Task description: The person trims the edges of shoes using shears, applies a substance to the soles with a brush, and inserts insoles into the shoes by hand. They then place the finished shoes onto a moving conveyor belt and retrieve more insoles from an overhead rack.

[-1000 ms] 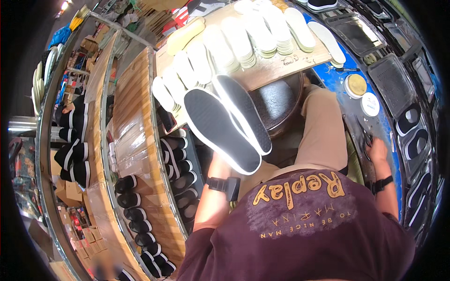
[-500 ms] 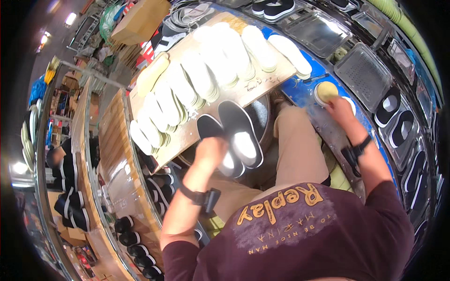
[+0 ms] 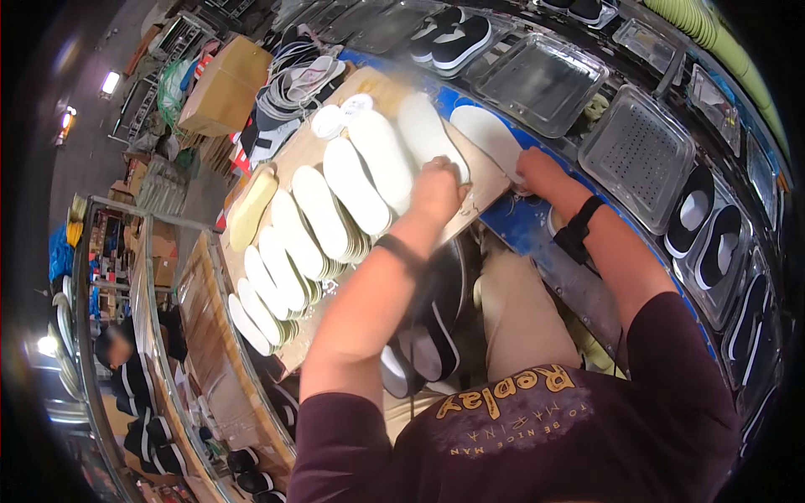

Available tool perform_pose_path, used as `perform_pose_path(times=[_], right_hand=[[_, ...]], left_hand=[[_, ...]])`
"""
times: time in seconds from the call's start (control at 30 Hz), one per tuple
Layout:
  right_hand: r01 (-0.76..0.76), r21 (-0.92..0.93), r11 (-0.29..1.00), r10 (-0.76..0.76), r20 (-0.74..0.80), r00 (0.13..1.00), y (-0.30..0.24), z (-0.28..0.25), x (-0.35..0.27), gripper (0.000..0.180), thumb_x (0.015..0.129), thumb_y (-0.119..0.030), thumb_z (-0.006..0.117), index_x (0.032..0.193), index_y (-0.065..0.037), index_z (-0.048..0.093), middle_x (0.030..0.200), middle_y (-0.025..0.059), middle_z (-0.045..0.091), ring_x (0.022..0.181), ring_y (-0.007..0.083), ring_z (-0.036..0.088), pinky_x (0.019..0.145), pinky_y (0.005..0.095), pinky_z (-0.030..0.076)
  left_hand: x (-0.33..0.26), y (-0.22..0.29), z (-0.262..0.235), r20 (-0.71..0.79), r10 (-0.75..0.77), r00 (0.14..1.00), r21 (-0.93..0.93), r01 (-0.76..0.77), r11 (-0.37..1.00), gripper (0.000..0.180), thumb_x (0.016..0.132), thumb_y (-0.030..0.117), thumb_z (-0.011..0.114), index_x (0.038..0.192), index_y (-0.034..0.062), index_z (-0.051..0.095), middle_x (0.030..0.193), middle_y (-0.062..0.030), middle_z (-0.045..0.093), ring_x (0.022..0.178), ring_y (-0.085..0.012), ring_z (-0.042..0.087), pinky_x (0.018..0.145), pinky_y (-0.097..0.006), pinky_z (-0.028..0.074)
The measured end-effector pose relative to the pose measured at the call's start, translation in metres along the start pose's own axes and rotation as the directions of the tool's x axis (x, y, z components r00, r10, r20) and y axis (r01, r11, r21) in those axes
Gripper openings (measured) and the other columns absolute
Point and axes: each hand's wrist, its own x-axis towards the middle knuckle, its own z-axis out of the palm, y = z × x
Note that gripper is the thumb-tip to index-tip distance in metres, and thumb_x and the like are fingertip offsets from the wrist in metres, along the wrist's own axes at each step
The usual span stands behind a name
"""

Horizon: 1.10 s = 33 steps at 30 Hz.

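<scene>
Two pale insoles lie at the right end of a wooden board covered with similar ones. My left hand (image 3: 438, 194) is closed on the near end of one insole (image 3: 426, 132). Farther right, my right hand (image 3: 543, 173) pinches the near end of another insole (image 3: 486, 134), over the blue bench top (image 3: 511, 230). A pair of black slip-on shoes (image 3: 432, 348) with white sole edges rests low at my lap, partly hidden by my left forearm. Rows of stacked white insoles (image 3: 356, 186) spread leftward along the board (image 3: 310, 339).
A conveyor on the right carries metal trays (image 3: 637, 155) and black shoes (image 3: 717, 247). Another shoe pair (image 3: 453, 38) sits at the far side. Racks with more shoes (image 3: 151, 444) stand left. Cables (image 3: 289, 92) and a cardboard box (image 3: 225, 84) are beyond the board.
My left hand has let go of the shoes, now lower at my lap, and taken hold of an insole. My right hand has left the round yellow-topped container and moved up to another insole.
</scene>
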Motion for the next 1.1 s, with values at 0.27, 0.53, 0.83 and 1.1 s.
perform_pose_path(times=[0.27,0.53,0.83,1.1], right_hand=[[0.052,0.112,0.992,-0.039,-0.115,0.993,0.015,0.004,-0.019,0.012,0.073,-0.004,0.061,0.084,-0.002,0.064,0.09,0.0162,0.063,0.091,0.0356,0.058,0.079,0.0427,0.049],[0.137,-0.068,0.988,-0.145,-0.149,0.978,0.01,-0.023,-0.038,0.012,0.081,-0.007,0.056,0.089,-0.002,0.064,0.091,0.0163,0.064,0.09,0.0353,0.061,0.078,0.0426,0.051],[0.15,0.512,0.845,0.245,-0.622,0.743,-0.107,-0.152,-0.188,0.019,0.095,-0.012,0.056,0.108,0.0,0.065,0.084,0.0109,0.067,0.069,0.0165,0.065,0.064,0.0268,0.052],[-0.137,0.87,0.474,0.272,0.004,0.962,-0.207,-0.164,-0.236,0.02,0.095,-0.014,0.055,0.1,0.002,0.065,0.075,0.0038,0.063,0.055,0.0063,0.056,0.045,0.0204,0.045]], left_hand=[[0.05,0.0,0.005,0.318,-0.32,0.892,0.305,0.224,0.926,0.039,0.074,0.038,0.073,0.091,0.0027,0.069,0.099,-0.0165,0.066,0.089,-0.0295,0.065,0.079,-0.041,0.051],[-0.009,0.038,-0.082,-0.366,-0.233,0.901,0.271,0.342,0.9,0.011,0.082,0.012,0.054,0.074,0.0065,0.059,0.075,-0.0168,0.064,0.068,-0.0327,0.064,0.06,-0.044,0.05],[-0.297,0.116,-0.256,-0.546,-0.703,0.455,-0.574,0.408,0.71,0.019,0.096,0.009,0.054,0.104,-0.0054,0.064,0.086,-0.0057,0.064,0.074,-0.0098,0.059,0.066,-0.023,0.048],[-0.416,0.193,-0.271,-0.397,-0.907,0.139,-0.797,0.437,0.416,0.011,0.092,0.011,0.063,0.084,0.0042,0.062,0.073,-0.0036,0.064,0.052,-0.0051,0.051,0.043,-0.018,0.036]])
